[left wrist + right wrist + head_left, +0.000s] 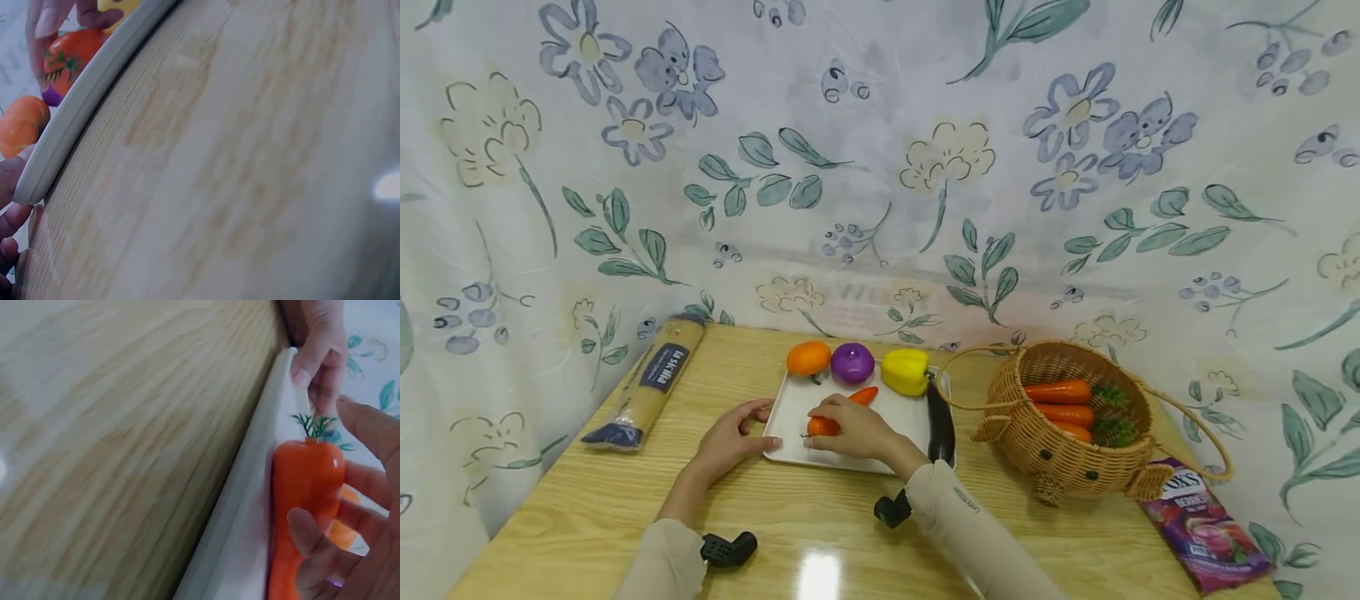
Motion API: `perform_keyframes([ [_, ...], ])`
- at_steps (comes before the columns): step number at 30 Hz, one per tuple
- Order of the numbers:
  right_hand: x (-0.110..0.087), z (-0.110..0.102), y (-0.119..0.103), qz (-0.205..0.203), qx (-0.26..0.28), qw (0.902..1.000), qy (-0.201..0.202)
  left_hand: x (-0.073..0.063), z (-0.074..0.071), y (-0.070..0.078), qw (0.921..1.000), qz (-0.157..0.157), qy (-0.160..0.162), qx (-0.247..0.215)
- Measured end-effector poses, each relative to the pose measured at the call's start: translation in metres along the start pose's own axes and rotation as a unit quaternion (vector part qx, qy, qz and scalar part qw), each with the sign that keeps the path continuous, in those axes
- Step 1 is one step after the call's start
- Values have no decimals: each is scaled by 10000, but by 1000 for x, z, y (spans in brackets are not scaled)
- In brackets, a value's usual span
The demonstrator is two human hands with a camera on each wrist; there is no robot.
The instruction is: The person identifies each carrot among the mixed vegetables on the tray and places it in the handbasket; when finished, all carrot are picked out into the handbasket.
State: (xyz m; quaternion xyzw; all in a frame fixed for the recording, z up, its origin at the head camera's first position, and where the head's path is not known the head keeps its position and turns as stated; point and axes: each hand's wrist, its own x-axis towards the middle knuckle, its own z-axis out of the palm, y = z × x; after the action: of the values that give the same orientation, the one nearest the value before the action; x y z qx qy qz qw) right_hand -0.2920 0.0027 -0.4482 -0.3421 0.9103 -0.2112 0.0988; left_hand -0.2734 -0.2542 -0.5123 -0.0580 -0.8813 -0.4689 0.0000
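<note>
A white tray [790, 402] lies on the wooden table [820, 517]. On it lies an orange carrot [824, 426] with a green top, and my right hand [838, 419] grips it with thumb and fingers curled round it. The right wrist view shows the carrot [306, 481] close up, just inside the tray rim [250, 487]. My left hand [752, 429] holds the tray's front left corner, thumb on the rim. In the left wrist view those fingertips [9, 181] touch the tray rim [81, 103].
An orange fruit [808, 358], a purple onion [852, 363] and a yellow pepper [905, 371] line the tray's far edge; an eggplant [940, 429] lies along its right side. A wicker basket [1060, 454] with carrots stands right, a snack bag [1202, 525] before it. A pasta packet [651, 383] lies left.
</note>
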Motion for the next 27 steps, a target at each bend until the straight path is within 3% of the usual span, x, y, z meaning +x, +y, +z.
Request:
perform_keyframes([
  [5, -18, -3, 6, -110, -265, 9995, 151, -1, 1, -2, 10000, -23, 39, -19],
  [9, -33, 1, 11, 32, -387, 9962, 778, -1, 0, -1, 10000, 0, 56, 16],
  [16, -43, 23, 11, 916, -527, 9688, 2241, 0, 1, 1, 9999, 78, 67, 22],
  [23, -42, 39, 3, 1331, -802, 9495, 2725, 0, 2, -1, 10000, 22, 44, 63],
  [27, -44, 38, -1, 1635, -442, 9412, 2924, 0, 1, 0, 10000, 15, 39, 79],
])
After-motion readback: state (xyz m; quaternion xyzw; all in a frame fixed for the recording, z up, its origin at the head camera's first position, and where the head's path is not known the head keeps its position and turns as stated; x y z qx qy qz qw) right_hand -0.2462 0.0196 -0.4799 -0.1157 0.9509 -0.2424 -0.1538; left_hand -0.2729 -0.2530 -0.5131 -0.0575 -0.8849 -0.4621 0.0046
